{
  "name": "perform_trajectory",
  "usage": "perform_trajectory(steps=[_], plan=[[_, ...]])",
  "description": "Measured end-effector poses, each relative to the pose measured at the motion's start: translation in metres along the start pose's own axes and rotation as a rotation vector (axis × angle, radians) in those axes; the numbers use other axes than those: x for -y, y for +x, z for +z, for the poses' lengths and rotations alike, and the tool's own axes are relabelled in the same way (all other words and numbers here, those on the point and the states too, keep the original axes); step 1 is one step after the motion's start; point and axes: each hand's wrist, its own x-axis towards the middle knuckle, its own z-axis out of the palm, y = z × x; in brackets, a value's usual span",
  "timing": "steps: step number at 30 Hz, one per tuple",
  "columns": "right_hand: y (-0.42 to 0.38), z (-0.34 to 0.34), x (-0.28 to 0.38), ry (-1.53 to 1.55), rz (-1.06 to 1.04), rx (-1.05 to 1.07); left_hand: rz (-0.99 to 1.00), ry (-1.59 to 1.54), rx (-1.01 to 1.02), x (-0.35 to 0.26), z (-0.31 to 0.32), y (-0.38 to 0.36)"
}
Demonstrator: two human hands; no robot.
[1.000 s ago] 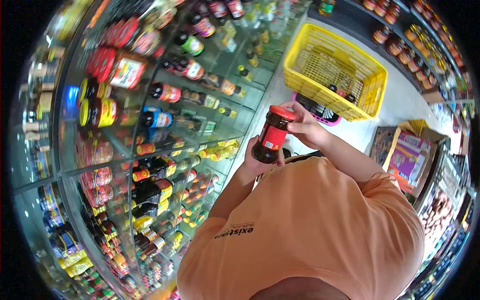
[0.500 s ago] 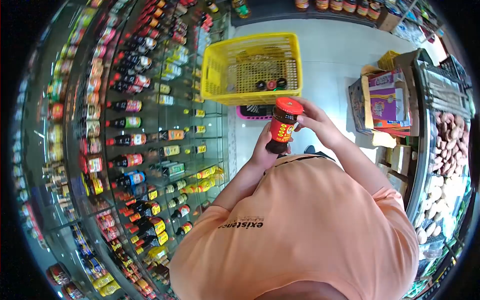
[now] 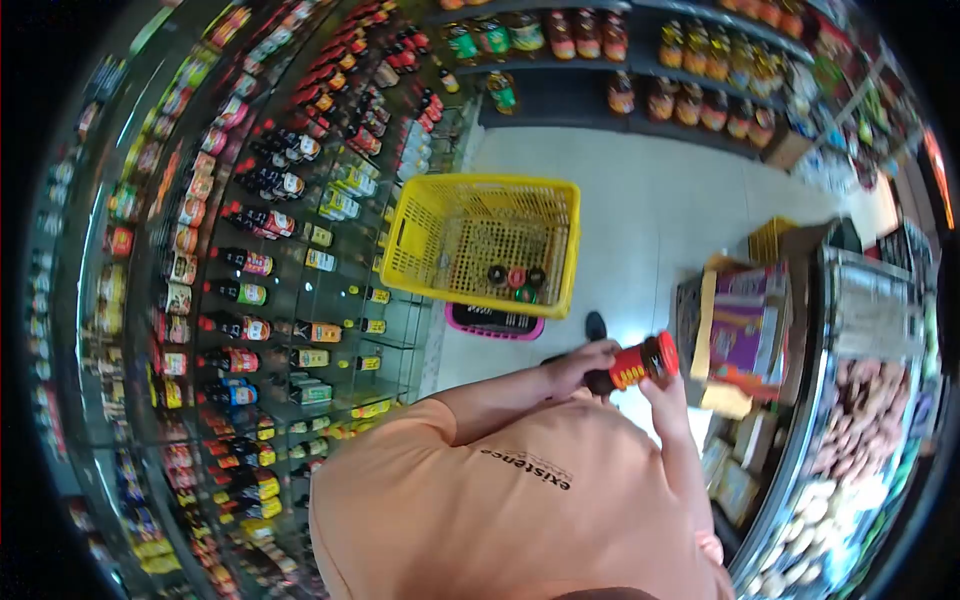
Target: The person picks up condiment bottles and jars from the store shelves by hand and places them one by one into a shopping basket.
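A jar [image 3: 632,366] with a red lid, a red label and dark contents is held in front of my chest, tilted on its side with the lid toward the right. My left hand [image 3: 583,366] is wrapped round its bottom end. Near the lid, the fingers of my right hand [image 3: 662,388] grip the jar from below. Ahead on the left stands a yellow basket [image 3: 571,250] with several small dark and red-lidded items at its bottom.
Shelves of bottles [image 3: 240,327] run along the left. A pink-edged black basket [image 3: 495,321] is beside the yellow one. Cardboard boxes [image 3: 740,335] stand at the right, near a produce rack [image 3: 860,420]. Bottles line the far shelf [image 3: 580,75].
The jar has gone from nearly upright to lying on its side, and both hands have moved right and down with it. The view has shifted, showing more of the far shelves.
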Motion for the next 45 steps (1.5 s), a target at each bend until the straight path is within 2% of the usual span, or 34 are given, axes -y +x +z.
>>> perform_trajectory(steps=[3, 5, 6, 7, 9, 13, 15, 16, 17, 20, 21, 23, 24, 26, 27, 28, 29, 31, 32, 33, 34, 35, 36, 37, 38, 40, 42, 43, 44, 45], plan=[[0.045, -0.038, -0.002, -0.020, 0.070, -0.124, -0.089, 0.083, 0.053, -0.023, -0.021, 0.051], [0.076, -0.048, 0.021, 0.131, 0.139, -0.178, -0.125, 0.182, 0.080, -0.049, -0.025, 0.084], [0.091, -0.053, 0.034, 0.111, 0.143, -0.162, -0.135, 0.335, 0.082, -0.072, -0.021, 0.096], [0.110, -0.057, 0.048, 0.095, 0.148, -0.145, 0.026, 0.385, 0.069, -0.076, -0.024, 0.115], [0.140, -0.072, 0.063, 0.041, 0.117, -0.164, -0.024, 0.562, 0.110, -0.114, -0.028, 0.137], [0.207, -0.088, 0.093, -0.187, 0.121, -0.177, 0.028, 0.583, 0.127, -0.151, -0.054, 0.188], [0.236, -0.081, 0.112, -0.317, 0.069, -0.184, 0.091, 0.702, 0.122, -0.177, -0.062, 0.203], [0.250, -0.072, 0.120, -0.175, 0.053, -0.180, 0.144, 0.705, 0.088, -0.195, -0.059, 0.205], [0.269, -0.076, 0.121, -0.176, 0.056, -0.168, 0.149, 0.705, 0.076, -0.204, -0.069, 0.211], [0.321, -0.106, 0.113, -0.134, 0.170, -0.220, 0.213, 0.452, -0.237, -0.188, -0.126, 0.239], [0.340, -0.120, 0.112, -0.143, 0.181, -0.201, 0.268, 0.491, -0.357, -0.189, -0.145, 0.243], [0.378, -0.151, 0.109, -0.403, 0.137, -0.162, 0.302, 0.557, -0.769, -0.177, -0.193, 0.253], [0.398, -0.165, 0.107, -0.474, 0.106, -0.154, 0.386, 0.473, -0.926, -0.165, -0.223, 0.261], [0.434, -0.194, 0.112, -0.520, 0.136, -0.145, 0.381, 0.514, -1.191, -0.163, -0.272, 0.261], [0.456, -0.209, 0.114, -0.556, 0.147, -0.156, 0.342, 0.472, -1.292, -0.180, -0.274, 0.259], [0.474, -0.221, 0.117, -0.462, 0.200, -0.195, 0.302, 0.433, -1.390, -0.195, -0.274, 0.257], [0.494, -0.234, 0.123, -0.455, 0.201, -0.177, 0.306, 0.435, -1.407, -0.200, -0.283, 0.257], [0.524, -0.238, 0.153, -0.302, 0.380, -0.348, 0.348, 0.396, -1.519, -0.188, -0.318, 0.257], [0.555, -0.294, 0.118, -0.431, 0.304, -0.339, 0.343, 0.398, -1.534, -0.186, -0.324, 0.249], [0.571, -0.298, 0.129, -0.428, 0.313, -0.331, 0.043, 1.005, -1.516, -0.183, -0.328, 0.242], [0.588, -0.300, 0.146, -0.549, 0.260, -0.290, -0.288, 1.588, -1.383, -0.184, -0.328, 0.239], [0.604, -0.301, 0.162, -0.671, 0.205, -0.248, -0.294, 1.580, -1.389, -0.184, -0.327, 0.243], [0.630, -0.332, 0.146, -0.699, 0.088, -0.158, -0.552, 1.595, -1.298, -0.188, -0.324, 0.247], [0.645, -0.332, 0.159, -0.705, 0.092, -0.148, -0.803, 1.591, -1.193, -0.187, -0.325, 0.251], [0.665, -0.329, 0.173, -0.719, 0.158, -0.170, -0.804, 1.578, -1.204, -0.188, -0.326, 0.254], [0.699, -0.320, 0.192, -0.709, 0.252, -0.190, -0.572, 1.117, -1.616, -0.171, -0.344, 0.258], [0.739, -0.308, 0.199, -0.774, 0.256, -0.130, -0.304, 0.601, -1.933, -0.158, -0.370, 0.264], [0.756, -0.301, 0.202, -0.833, 0.268, -0.087, -0.163, 0.322, -2.049, -0.159, -0.377, 0.271], [0.772, -0.281, 0.209, -0.882, 0.262, -0.065, 0.033, 0.179, -2.164, -0.201, -0.347, 0.282], [0.788, -0.266, 0.209, -0.895, 0.254, -0.046, 0.041, 0.155, -2.173, -0.215, -0.359, 0.281]])
